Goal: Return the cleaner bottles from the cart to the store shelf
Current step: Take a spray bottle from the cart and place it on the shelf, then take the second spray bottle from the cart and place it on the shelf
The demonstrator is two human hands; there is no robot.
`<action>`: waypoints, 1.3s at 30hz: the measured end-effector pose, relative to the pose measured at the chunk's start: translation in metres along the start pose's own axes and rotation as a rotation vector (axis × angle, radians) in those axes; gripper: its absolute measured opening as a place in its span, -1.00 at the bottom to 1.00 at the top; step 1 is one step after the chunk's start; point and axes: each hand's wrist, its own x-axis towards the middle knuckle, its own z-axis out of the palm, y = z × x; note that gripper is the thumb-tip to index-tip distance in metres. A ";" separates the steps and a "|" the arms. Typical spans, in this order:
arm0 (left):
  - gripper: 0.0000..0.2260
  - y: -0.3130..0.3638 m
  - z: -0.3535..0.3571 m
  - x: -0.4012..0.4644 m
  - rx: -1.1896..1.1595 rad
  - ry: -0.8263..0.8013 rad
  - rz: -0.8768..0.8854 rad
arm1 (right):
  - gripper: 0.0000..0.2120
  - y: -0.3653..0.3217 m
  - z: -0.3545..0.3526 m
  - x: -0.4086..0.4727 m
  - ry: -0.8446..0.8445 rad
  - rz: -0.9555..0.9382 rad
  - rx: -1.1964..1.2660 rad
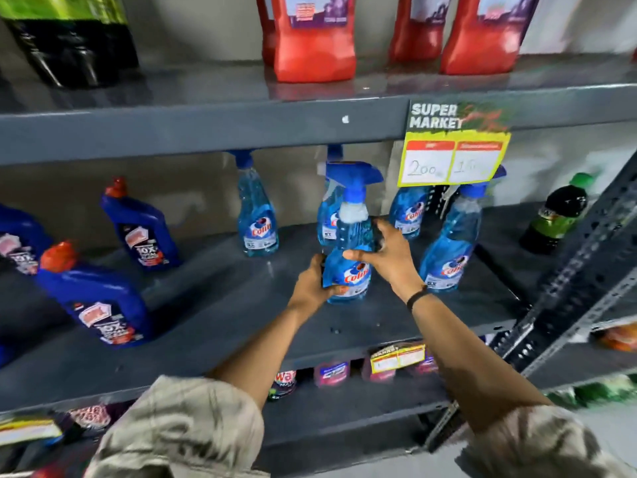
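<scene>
The grey store shelf (213,305) is spanning the frame, carrying a row of blue spray bottles across centre and centre-right. At frame centre the cleaner bottle (348,267) is standing upright, long axis vertical, base seemingly meeting the shelf. The left hand (312,284) is clamping its lower body while the right hand (386,253) is wrapping its upper right side; both equally near.
</scene>
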 end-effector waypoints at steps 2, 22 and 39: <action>-0.48 -0.006 0.007 0.005 -0.004 -0.001 -0.006 | -0.38 0.009 -0.001 0.003 -0.018 0.007 0.001; -0.80 -0.104 -0.149 -0.222 0.123 1.118 -0.117 | -0.74 0.019 0.126 -0.158 0.259 -0.254 -0.129; -0.80 -0.389 -0.281 -0.521 -0.320 0.739 -1.251 | -0.83 -0.041 0.612 -0.363 -1.206 0.530 -0.133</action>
